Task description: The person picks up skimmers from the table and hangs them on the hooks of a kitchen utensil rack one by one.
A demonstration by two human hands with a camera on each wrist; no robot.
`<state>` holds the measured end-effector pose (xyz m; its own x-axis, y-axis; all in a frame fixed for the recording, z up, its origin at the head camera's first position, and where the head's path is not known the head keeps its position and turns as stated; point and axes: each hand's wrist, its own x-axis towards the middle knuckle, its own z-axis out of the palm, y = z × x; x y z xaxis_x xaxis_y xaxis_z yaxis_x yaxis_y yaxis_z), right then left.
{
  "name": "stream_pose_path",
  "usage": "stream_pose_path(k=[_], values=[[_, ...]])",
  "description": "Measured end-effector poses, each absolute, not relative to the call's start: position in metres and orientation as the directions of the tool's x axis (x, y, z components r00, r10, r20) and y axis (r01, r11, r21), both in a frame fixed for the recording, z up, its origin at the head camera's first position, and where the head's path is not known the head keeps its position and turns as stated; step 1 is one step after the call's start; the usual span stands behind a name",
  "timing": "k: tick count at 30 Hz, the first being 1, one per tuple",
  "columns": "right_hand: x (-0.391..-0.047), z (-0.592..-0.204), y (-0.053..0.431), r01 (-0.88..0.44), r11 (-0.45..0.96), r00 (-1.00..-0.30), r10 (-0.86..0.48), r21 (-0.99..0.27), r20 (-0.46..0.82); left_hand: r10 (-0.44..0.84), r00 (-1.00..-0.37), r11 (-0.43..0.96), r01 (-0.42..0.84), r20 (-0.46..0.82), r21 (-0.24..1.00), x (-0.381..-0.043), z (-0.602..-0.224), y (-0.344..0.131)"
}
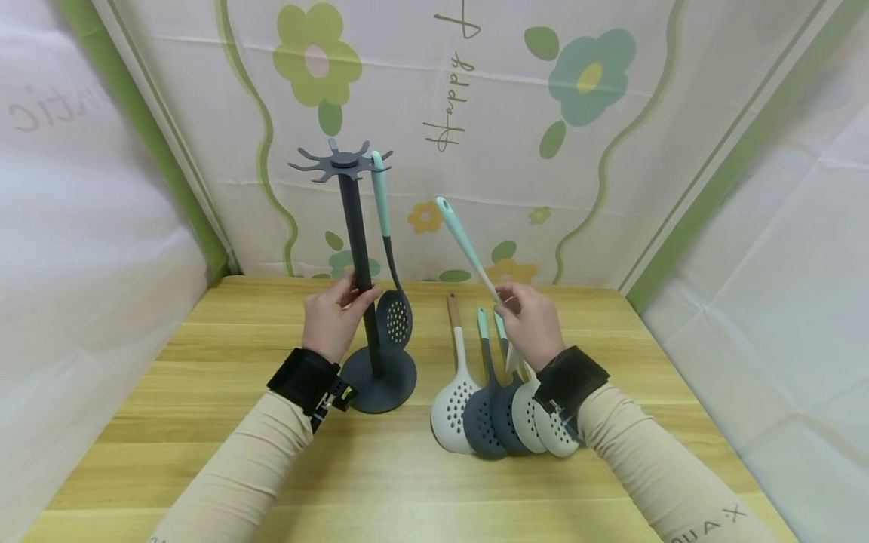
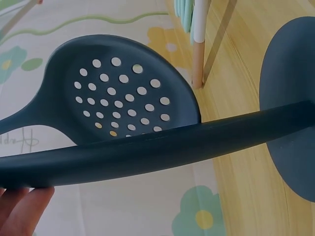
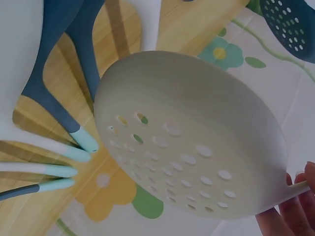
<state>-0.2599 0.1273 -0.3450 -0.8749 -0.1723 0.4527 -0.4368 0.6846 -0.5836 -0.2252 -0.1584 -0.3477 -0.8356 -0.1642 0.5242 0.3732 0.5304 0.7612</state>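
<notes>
A dark utensil stand [image 1: 354, 226] with a round base and a star-shaped hook top stands upright on the table. My left hand [image 1: 334, 315] grips its pole, thumb in front and fingers behind. From one hook hangs a dark skimmer [image 1: 395, 320] with a mint handle, its perforated bowl beside the pole. To the right, my right hand [image 1: 532, 320] pinches a white skimmer [image 3: 192, 142] with a mint handle near the bottom of the handle. The handle slants up and left, its tip apart from the hooks. In the head view the hand mostly hides this skimmer's bowl.
Right of the stand, several skimmers lie in an overlapping row: a white one with a brown handle [image 1: 453, 411], dark ones [image 1: 480, 422] with mint handles, and white ones [image 1: 558, 434] under my right wrist. Flower-printed cloth walls [image 1: 407, 90] enclose the wooden table [image 1: 204, 377].
</notes>
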Motion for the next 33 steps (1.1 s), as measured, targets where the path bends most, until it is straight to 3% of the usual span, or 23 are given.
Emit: stream_pose_path(k=[17, 28, 33], values=[[-0.254, -0.338, 0.115, -0.442, 0.647, -0.879, -0.174, -0.621, 0.444, -0.146, -0.823, 0.543, 0.397, 0.549, 0.74, -0.226, -0.35, -0.157], [-0.251, -0.337, 0.111, -0.454, 0.626, -0.878, -0.191, -0.634, 0.439, 0.022, -0.837, 0.526, 0.475, 0.547, 0.706, -0.225, -0.358, -0.166], [-0.252, -0.336, 0.11, -0.458, 0.605, -0.877, -0.189, -0.651, 0.441, 0.038, -0.828, 0.54, 0.488, 0.56, 0.686, -0.225, -0.357, -0.167]])
